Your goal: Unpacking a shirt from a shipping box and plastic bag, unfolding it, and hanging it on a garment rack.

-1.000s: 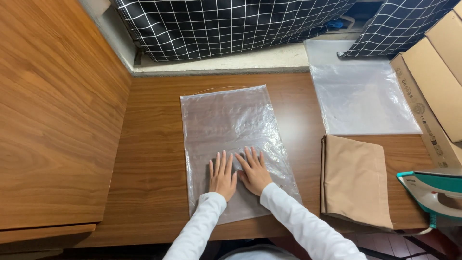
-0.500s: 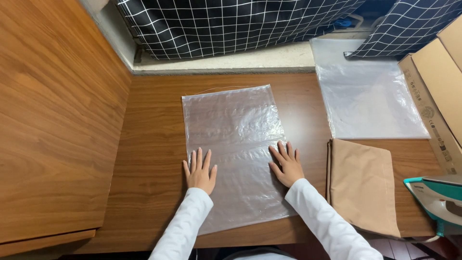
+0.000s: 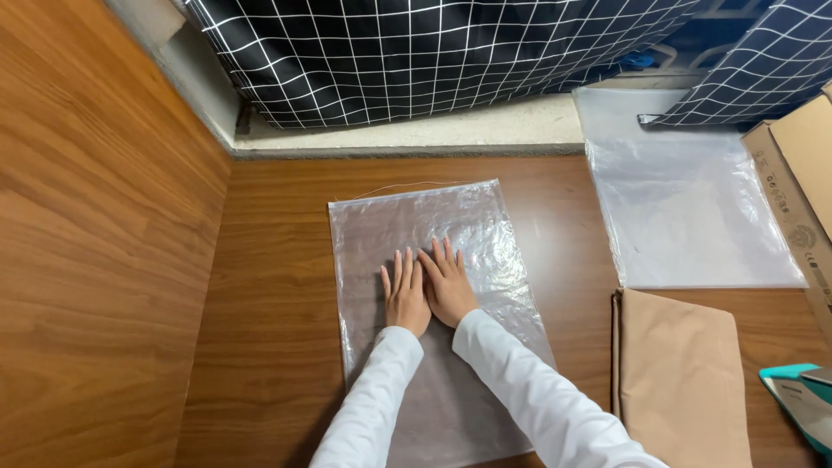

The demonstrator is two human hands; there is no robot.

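Note:
A clear plastic bag (image 3: 416, 217) lies flat on the brown wooden table (image 3: 277, 260), its long side running away from me. My left hand (image 3: 406, 295) and my right hand (image 3: 447, 284) rest side by side, palms down and fingers spread, on the middle of the bag. The two hands touch each other along the index fingers. Both arms wear white sleeves. Neither hand grips anything.
A stack of clear plastic bags (image 3: 693, 208) lies at the right rear. A folded tan cloth (image 3: 685, 381) sits to the right. A teal iron (image 3: 802, 403) shows at the right edge, cardboard boxes (image 3: 802, 173) beyond it. A wooden panel (image 3: 95, 243) stands left; checked fabric (image 3: 416, 52) hangs behind.
My hands came together from the bag's left and right edges and moved farther up its middle. The camera shifted closer and slightly forward.

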